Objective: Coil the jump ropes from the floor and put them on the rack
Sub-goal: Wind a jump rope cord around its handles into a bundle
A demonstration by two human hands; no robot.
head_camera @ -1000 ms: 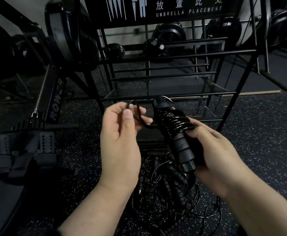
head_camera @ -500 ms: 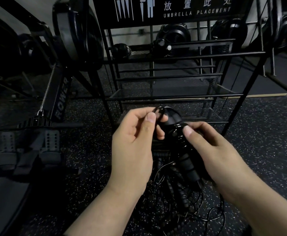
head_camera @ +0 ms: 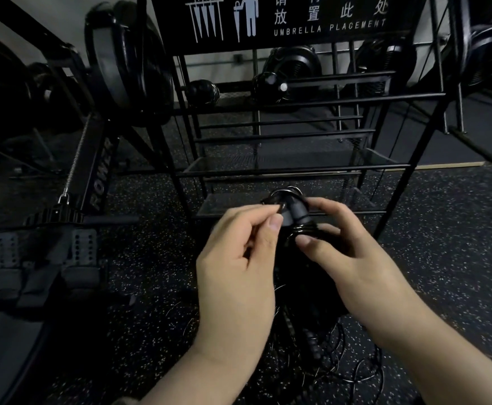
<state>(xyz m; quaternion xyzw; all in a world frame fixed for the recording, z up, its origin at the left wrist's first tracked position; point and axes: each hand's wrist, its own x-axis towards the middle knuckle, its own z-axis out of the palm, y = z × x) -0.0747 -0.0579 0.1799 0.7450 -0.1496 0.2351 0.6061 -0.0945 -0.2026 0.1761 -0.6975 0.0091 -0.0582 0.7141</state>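
A black jump rope (head_camera: 293, 213) with its cord wound round the paired handles is held between both hands, just in front of the rack's lowest shelf. My left hand (head_camera: 238, 264) pinches the loose end of the cord near the handle tops. My right hand (head_camera: 344, 258) grips the wound handles from the right, thumb pressed on the coils; the lower handle part is hidden behind my hands. More jump ropes (head_camera: 320, 361) lie tangled on the floor beneath my wrists. The black wire rack (head_camera: 294, 168) stands straight ahead under an "UMBRELLA PLACEMENT" sign.
A rowing machine (head_camera: 92, 176) with footplates stretches along the left. Two dark coiled bundles (head_camera: 203, 92) sit on the rack's upper shelf. Fan-wheel machines stand behind the rack and at the right. The floor is black speckled rubber.
Both hands have come closer together and moved toward the rack. My left hand has brought the cord end up to the handle tops, and my right hand has slid up onto the coils.
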